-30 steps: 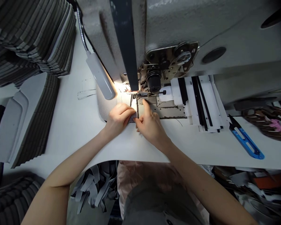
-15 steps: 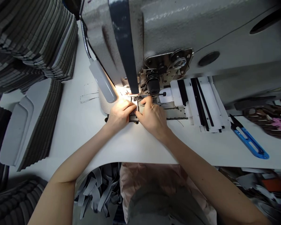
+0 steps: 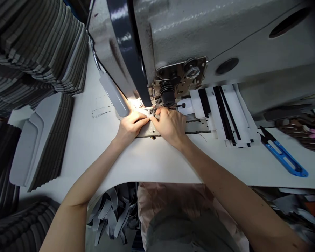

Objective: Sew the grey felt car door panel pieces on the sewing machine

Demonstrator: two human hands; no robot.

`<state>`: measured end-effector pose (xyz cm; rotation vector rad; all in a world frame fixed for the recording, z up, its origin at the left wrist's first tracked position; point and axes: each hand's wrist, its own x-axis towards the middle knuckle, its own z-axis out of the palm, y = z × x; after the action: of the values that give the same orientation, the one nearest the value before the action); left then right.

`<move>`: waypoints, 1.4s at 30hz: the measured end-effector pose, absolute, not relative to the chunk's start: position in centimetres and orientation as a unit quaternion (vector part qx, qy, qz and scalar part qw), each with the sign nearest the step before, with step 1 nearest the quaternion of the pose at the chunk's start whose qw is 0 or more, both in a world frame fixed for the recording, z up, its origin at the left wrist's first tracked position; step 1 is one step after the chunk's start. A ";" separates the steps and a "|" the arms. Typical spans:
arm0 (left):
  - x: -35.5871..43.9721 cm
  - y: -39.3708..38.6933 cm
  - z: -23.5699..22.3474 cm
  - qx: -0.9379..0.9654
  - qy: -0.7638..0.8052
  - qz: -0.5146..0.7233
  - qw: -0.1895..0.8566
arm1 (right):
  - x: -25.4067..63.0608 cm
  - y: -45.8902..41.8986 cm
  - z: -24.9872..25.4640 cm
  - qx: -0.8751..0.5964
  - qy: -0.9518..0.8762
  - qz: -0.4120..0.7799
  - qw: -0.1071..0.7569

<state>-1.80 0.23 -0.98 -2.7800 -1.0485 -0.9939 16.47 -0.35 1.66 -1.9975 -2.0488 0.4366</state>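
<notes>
My left hand (image 3: 130,128) is at the bed of a grey sewing machine (image 3: 178,38), just left of the needle area, with thumb and fingertips pressed together. Close on the other side, my right hand (image 3: 171,126) has its fingers curled in by the presser foot. A small pale piece shows between the fingertips, too little to name. The metal needle plate (image 3: 147,131) lies under and between the hands. A lit lamp (image 3: 114,93) shines on this spot from the left. The fingertips partly hide the needle area.
Stacks of grey padded pieces (image 3: 46,140) stand at the left. White and black strips (image 3: 225,115) lie to the right on the white table (image 3: 157,161). Blue thread snips (image 3: 286,155) rest further right. Grey fabric strips (image 3: 112,210) hang below the table edge.
The grey rounded piece beside my left hand is no longer visible there. My left hand has shifted slightly left and lower, baring more of the needle plate. The view has moved a little.
</notes>
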 end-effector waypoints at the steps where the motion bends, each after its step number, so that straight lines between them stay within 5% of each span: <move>1: -1.9 0.5 -1.1 -0.888 -0.337 -0.313 0.004 | 16.5 -0.3 1.6 -0.685 -0.703 0.148 0.125; 13: -1.9 2.0 -2.2 -0.864 -0.429 -0.264 0.004 | 19.1 -3.5 2.6 -0.673 -0.718 0.165 0.064; 42: -1.5 1.5 -1.8 -0.863 -0.416 -0.286 -0.002 | 19.2 -4.1 1.4 -0.657 -0.734 0.139 0.104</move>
<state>-1.47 1.48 -1.81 -2.7159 -1.3082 -0.9013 19.18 -4.14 1.43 -1.9363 -2.1646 0.4106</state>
